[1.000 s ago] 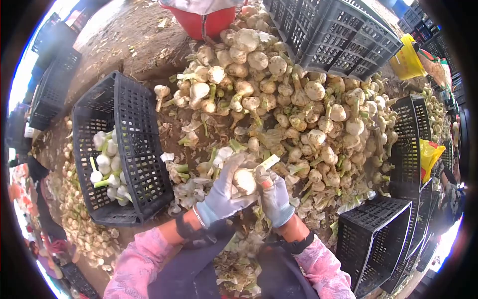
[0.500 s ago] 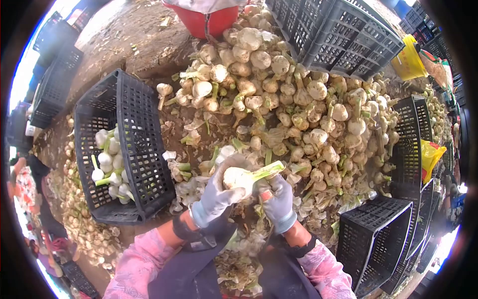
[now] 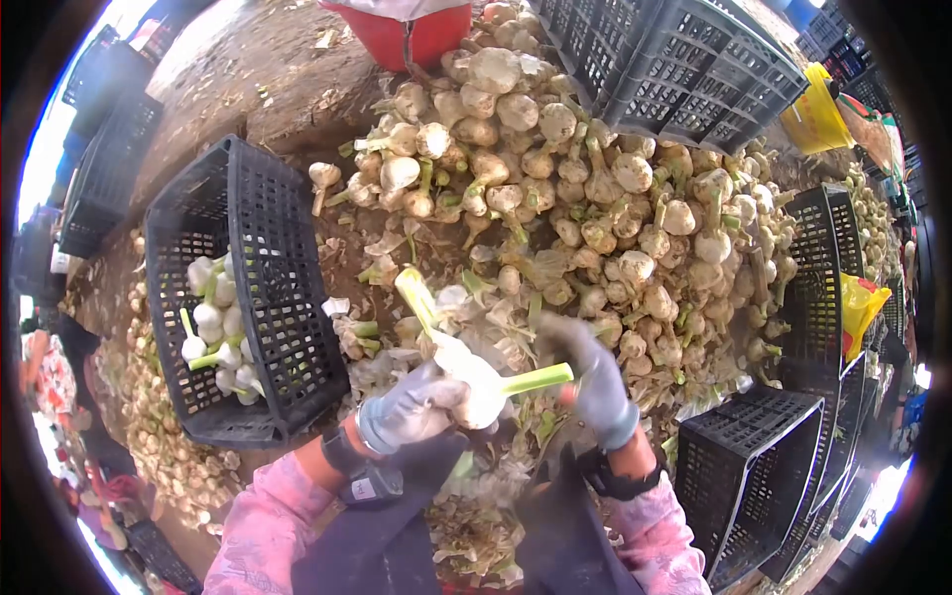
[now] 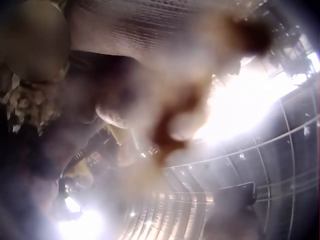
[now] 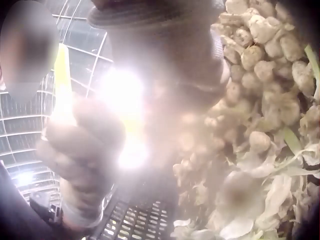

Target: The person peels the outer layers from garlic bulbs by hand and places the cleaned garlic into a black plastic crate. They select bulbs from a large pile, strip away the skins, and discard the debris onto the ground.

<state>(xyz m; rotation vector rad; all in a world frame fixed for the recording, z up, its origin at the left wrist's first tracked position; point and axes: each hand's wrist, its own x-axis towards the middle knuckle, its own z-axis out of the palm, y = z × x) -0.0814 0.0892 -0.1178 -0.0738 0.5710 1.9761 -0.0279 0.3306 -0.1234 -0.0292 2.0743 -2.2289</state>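
Note:
In the head view my gloved left hand (image 3: pixel 412 405) grips a white garlic bulb (image 3: pixel 478 395). One green stem (image 3: pixel 540 379) points right from the bulb; another pale green piece (image 3: pixel 417 297) sticks up to the left, and whether it is a second stem or a loose layer is unclear. Just right of the bulb, apart from it, is my gloved right hand (image 3: pixel 600 385), blurred, fingers loosely bent and nothing visible in them. The right wrist view shows my left hand (image 5: pixel 85 150) around the overexposed bulb, below an upright stem (image 5: pixel 62 75). Blur covers most of the left wrist view.
On the left, a black crate (image 3: pixel 283 297) holds several clean bulbs (image 3: pixel 208 315). A large heap of soiled garlic (image 3: pixel 595 228) spreads ahead and right. More crates (image 3: pixel 749 436) stand at the right, another (image 3: pixel 684 79) behind the heap, near a red tub (image 3: pixel 407 35).
The bulb has turned and moved slightly down in my left hand, and a pale green piece now points up-left. My right hand has moved away to the right.

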